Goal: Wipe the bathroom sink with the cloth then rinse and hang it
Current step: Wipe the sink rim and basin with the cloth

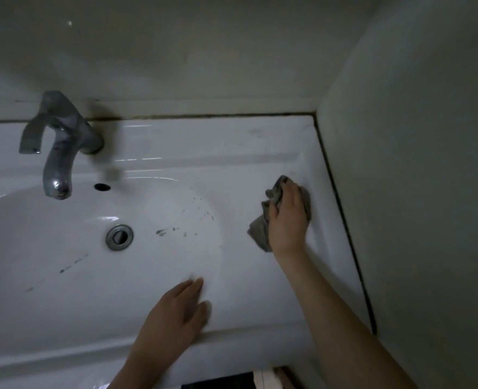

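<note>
A white ceramic sink (249, 153) fills the view, its oval basin at the left marked with dark specks and smears. My right hand (287, 217) presses a crumpled grey cloth (260, 231) flat on the sink's right ledge, close to the side wall. My left hand (176, 313) rests palm down on the front rim of the sink, fingers together, holding nothing. A dull metal tap (58, 144) stands at the back left, its spout over the basin, and no water is running.
A metal drain plug (119, 237) sits in the basin's middle, with an overflow hole (102, 187) under the tap. A wall (414, 192) closes in the right side, with a dark grout line along the sink's edge. Another wall runs behind.
</note>
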### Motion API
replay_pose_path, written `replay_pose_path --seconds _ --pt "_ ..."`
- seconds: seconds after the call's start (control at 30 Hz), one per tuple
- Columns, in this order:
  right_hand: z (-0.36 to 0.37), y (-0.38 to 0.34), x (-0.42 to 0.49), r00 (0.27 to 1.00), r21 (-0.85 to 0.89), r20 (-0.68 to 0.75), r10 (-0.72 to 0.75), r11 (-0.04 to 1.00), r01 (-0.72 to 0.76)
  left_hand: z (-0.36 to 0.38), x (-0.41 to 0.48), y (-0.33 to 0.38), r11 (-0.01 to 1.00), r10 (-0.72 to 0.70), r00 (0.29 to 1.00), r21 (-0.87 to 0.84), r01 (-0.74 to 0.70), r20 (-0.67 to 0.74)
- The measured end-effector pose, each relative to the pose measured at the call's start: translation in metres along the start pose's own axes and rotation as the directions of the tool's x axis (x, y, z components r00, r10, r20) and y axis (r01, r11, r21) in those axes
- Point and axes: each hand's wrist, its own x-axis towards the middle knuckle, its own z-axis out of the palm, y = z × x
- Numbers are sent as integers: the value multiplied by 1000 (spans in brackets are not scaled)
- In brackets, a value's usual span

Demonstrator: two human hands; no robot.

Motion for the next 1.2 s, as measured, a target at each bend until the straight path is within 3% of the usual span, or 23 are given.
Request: replay_pose_path --seconds 0.23,0.37,0.5,0.53,0.63,0.73,0.87,0.93,1.0,1.1,1.2 --pt "33 -32 50 990 -76 -139 8 997 -19 4 7 -3 1000 28 999 -10 -28 -21" --pt "59 -73 9 990 37 56 -133 991 131 0 4 6 999 36 999 29 -35 -25" --pt "76 -98 -17 897 46 168 -409 912 407 0 3 7 998 41 999 39 -41 -3" --pt "73 -99 -16 896 99 181 -406 914 394 0 3 7 999 37 999 37 -37 2" --pt "47 -101 -12 954 412 185 -235 900 142 -3 2 7 1000 19 1000 22 -19 7" --pt "10 -92 -1 983 527 140 -114 849 23 -5 -1 9 1000 19 1000 7 -19 13" --pt "-38 -42 -6 971 344 162 -178 932 113 -8 -3 12 1000 -11 999 -6 11 31" --pt "-40 -15 -22 925 67 266 -271 963 262 -9 -3 13 1000 -15 999 -8 15 35" --pt "-21 -2 -39 904 -181 298 -305 912 367 -9 -3 14 1000 -13 999 -7 14 32" --pt "2 -24 -52 939 -190 220 -264 933 306 -7 -1 12 1000 -3 1000 -4 3 20" --pt "19 -45 -61 909 -149 222 -352 909 388 -4 -1 10 1000 7 1000 4 -7 -1"
